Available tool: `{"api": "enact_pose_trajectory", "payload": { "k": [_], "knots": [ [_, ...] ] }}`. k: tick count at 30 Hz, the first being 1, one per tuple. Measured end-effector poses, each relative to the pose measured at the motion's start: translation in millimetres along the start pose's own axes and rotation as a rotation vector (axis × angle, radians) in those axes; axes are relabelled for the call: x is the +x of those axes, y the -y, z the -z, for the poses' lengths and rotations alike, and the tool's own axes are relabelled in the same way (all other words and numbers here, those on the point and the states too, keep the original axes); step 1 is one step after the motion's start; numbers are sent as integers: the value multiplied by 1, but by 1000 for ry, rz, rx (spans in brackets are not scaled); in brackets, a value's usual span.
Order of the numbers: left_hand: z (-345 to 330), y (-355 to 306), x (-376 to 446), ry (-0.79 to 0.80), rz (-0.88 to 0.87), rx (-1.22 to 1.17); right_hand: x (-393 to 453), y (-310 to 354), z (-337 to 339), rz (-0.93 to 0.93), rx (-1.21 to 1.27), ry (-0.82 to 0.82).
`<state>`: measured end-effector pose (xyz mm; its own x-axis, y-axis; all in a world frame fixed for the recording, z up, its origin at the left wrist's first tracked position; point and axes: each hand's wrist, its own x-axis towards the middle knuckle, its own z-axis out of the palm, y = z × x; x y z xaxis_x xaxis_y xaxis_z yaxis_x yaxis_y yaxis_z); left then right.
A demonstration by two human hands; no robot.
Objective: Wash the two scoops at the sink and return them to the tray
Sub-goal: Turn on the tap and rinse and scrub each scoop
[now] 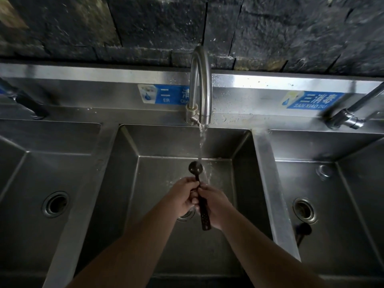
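Over the middle basin (145, 140) of a three-basin steel sink, the left hand (182, 196) and right hand (214, 204) meet on the handle of a dark scoop (199, 192), fingers of both closed around it, its round bowl pointing away and sitting at the edge of the water stream (202, 146) falling from the curved faucet (200, 86). Down in the right basin (353, 183), near its drain (304, 209), lies a dark shape (302, 233) that may be the second scoop, though the dimness makes that uncertain.
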<state>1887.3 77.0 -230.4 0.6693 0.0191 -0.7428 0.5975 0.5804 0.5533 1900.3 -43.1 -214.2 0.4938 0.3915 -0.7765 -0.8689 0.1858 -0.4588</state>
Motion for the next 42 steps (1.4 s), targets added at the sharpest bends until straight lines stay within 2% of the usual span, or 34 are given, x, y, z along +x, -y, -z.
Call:
{"api": "enact_pose_trajectory", "payload": {
  "k": [4,9,23,30,33,39,42],
  "knots": [
    [6,14,-10,38,29,23,-10,-12,10,-19,4,-27],
    [-1,1,-11,35,-35,110,-8,6,1,100,-24,-23],
    [-32,-110,-14,115,-321,186,11,102,-55,331,-103,80],
    [-43,-150,-25,129,-439,211,-4,133,-85,426,-109,202],
    [-42,-142,-25,139,-417,168,-11,126,-87,397,-89,199],
    [-25,-70,-19,28,-257,108,-11,59,-51,220,-88,-68],
    [-14,-34,-20,25,-175,60,-13,25,-34,171,-6,-115]
  ]
}}
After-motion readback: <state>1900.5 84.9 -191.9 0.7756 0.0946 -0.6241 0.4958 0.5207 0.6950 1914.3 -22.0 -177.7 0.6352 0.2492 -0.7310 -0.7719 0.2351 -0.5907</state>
